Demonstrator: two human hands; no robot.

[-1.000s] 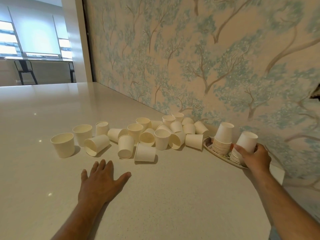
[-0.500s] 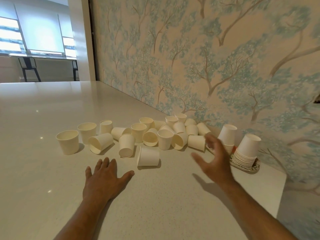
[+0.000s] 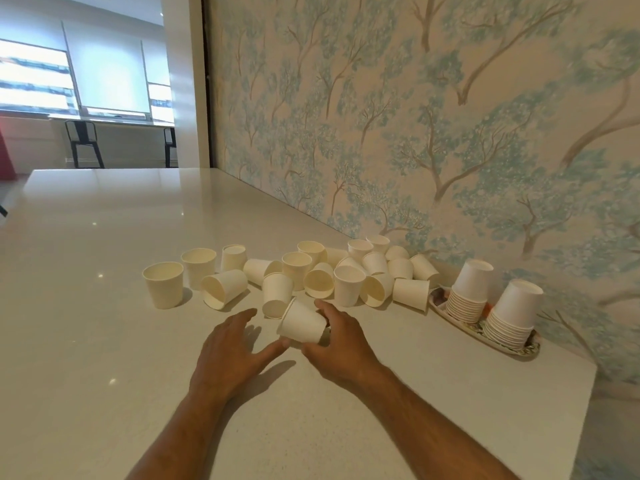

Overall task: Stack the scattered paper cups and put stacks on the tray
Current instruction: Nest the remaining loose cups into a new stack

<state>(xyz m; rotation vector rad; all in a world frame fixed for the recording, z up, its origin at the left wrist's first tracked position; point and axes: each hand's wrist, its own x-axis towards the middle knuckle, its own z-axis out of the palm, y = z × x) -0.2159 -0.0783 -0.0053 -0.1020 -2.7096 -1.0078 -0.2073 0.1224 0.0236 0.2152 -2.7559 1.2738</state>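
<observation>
Several white paper cups (image 3: 348, 284) lie scattered on the pale counter (image 3: 104, 341), some upright, some on their sides. My right hand (image 3: 337, 344) grips one tilted paper cup (image 3: 302, 322) just off the counter. My left hand (image 3: 230, 351) rests flat beside it, fingers spread, thumb tip near the cup's rim. At the right, an oval patterned tray (image 3: 512, 346) holds two upside-down cup stacks, the left stack (image 3: 469, 292) and the right stack (image 3: 514, 315).
A wall with tree-pattern paper (image 3: 415, 133) runs along the counter's far side. The counter's right end (image 3: 588, 379) drops off just past the tray. Black chairs (image 3: 81, 143) stand in the far room at the back left.
My right hand left the stack on the tray, swung left and took hold of a lying cup near my left hand. My left hand edged slightly toward that cup.
</observation>
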